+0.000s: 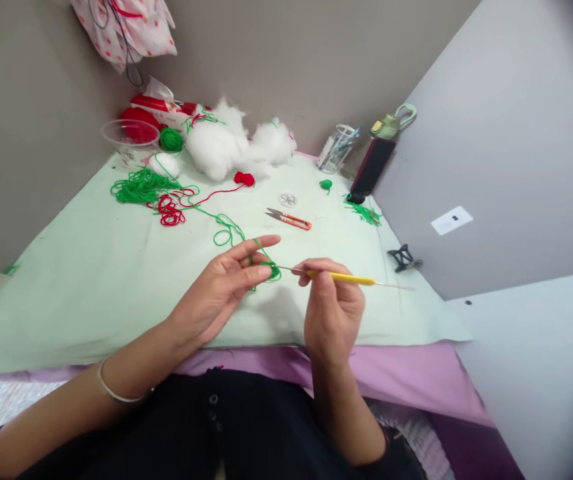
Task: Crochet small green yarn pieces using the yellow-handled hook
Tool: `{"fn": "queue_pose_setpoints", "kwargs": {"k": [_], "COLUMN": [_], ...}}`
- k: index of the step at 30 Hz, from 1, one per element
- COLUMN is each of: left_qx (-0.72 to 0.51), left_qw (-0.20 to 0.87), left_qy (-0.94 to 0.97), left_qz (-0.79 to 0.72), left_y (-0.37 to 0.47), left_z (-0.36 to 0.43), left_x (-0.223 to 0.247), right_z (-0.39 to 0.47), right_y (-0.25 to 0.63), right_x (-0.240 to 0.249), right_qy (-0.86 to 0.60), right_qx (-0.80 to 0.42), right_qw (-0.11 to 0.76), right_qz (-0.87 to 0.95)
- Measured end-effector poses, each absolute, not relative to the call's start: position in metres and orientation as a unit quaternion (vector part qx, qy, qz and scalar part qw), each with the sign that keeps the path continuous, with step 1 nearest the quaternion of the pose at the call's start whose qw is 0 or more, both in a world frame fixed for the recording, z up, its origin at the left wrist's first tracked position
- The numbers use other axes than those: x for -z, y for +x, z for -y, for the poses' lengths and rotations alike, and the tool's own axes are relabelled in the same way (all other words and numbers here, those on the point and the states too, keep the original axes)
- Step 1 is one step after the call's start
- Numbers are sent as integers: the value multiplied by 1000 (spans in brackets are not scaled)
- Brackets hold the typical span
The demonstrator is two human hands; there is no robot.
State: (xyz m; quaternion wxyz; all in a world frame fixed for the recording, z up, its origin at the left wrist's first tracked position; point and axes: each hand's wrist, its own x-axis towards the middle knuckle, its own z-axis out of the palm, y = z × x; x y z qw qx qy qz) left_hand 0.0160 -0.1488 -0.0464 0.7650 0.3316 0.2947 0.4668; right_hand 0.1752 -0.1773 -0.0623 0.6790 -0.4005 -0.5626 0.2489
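Observation:
Between thumb and fingers, my left hand (229, 283) pinches a small green crochet piece (272, 271). Green yarn (226, 225) runs over its raised index finger and back to a loose green heap (141, 185). My right hand (333, 303) is closed around the yellow handle of a crochet hook (346, 277), held like a pen. The hook's metal tip reaches left to the green piece, and the two touch. Just beyond my hands lie orange-handled thread snips (291, 220), blades pointing left.
White stuffing (219, 143) is piled at the back beside a tissue box (159, 107) and a clear plastic cup (131, 143). Tangled red yarn (170, 210) lies left of centre. A pen holder (337, 150), bottle (386, 123) and phone (373, 167) stand at the back right, near a black clip (404, 258).

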Motion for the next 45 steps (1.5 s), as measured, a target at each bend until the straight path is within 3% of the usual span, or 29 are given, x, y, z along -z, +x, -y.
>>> {"fn": "queue_pose_setpoints", "kwargs": {"k": [4, 12, 15, 20, 24, 29, 37, 41, 45], "left_qx": [-469, -472, -473, -501, -514, -498, -470, -465, -471], "left_qw": [705, 659, 602, 483, 480, 540, 604, 596, 537], "left_qy": [425, 484, 539, 602, 592, 564, 536, 551, 591], "left_qz": [-319, -329, -350, -392, -394, -377, -356, -355, -375], "left_y": [16, 11, 9, 13, 18, 15, 10, 9, 8], "left_z": [154, 151, 151, 155, 160, 159, 153, 154, 155], "left_x": [48, 50, 51, 52, 53, 53, 50, 48, 47], "right_z": [176, 171, 178, 185, 182, 181, 176, 176, 182], "right_y": [175, 179, 178, 175, 172, 171, 174, 176, 178], "right_x": [62, 62, 58, 62, 71, 67, 63, 62, 55], "right_qy": [-423, -387, -416, -438, -406, -422, -374, -372, -415], "right_qx": [-288, -369, -299, -40, 57, -41, -344, -331, -194], "right_qw": [648, 671, 654, 577, 562, 606, 686, 681, 631], "right_qz": [563, 513, 557, 688, 718, 673, 520, 537, 626]}}
